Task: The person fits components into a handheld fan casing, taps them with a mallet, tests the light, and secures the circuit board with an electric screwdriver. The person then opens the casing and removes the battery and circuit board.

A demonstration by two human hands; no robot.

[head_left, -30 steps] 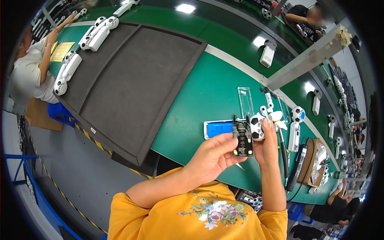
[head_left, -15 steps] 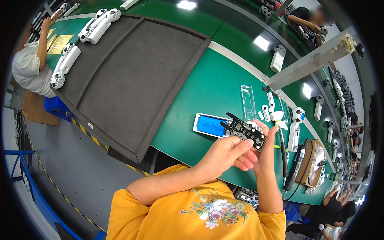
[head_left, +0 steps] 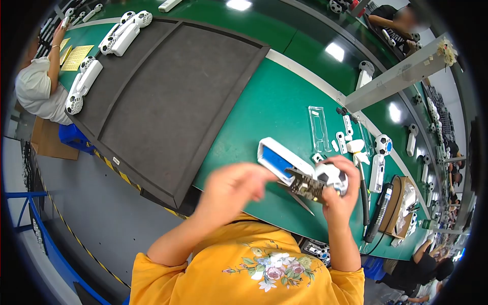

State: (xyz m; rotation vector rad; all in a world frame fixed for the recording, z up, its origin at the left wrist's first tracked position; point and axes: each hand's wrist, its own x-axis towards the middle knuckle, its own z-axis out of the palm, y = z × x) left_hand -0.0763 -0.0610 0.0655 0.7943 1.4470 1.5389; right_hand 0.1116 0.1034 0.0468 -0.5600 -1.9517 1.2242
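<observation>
My right hand [head_left: 341, 195] is closed around a white device housing [head_left: 290, 152] with a black-and-white football-patterned end [head_left: 329, 175], raised at a tilt over the bench. Under its thumb is a dark circuit board [head_left: 306, 187], beside the housing's lower edge. A blue block [head_left: 275, 161] sits inside the open housing. My left hand [head_left: 231, 190] is just left of the housing, its fingertips close to the housing's near corner; motion blur hides whether it grips anything. Below the board shows a thin pointed grey object [head_left: 304, 204], partly hidden.
On the green bench [head_left: 239, 137] are a clear plastic tray [head_left: 318, 129], small white parts [head_left: 341, 142], another football-ended device [head_left: 378, 162], a black-handled tool [head_left: 378, 213] and a cardboard box [head_left: 401, 208]. A large dark mat [head_left: 173, 101] lies left. Other people work nearby.
The housing has been lifted off the bench and tilted, now in my right hand with the circuit board. My left hand has let go of the board and moved left.
</observation>
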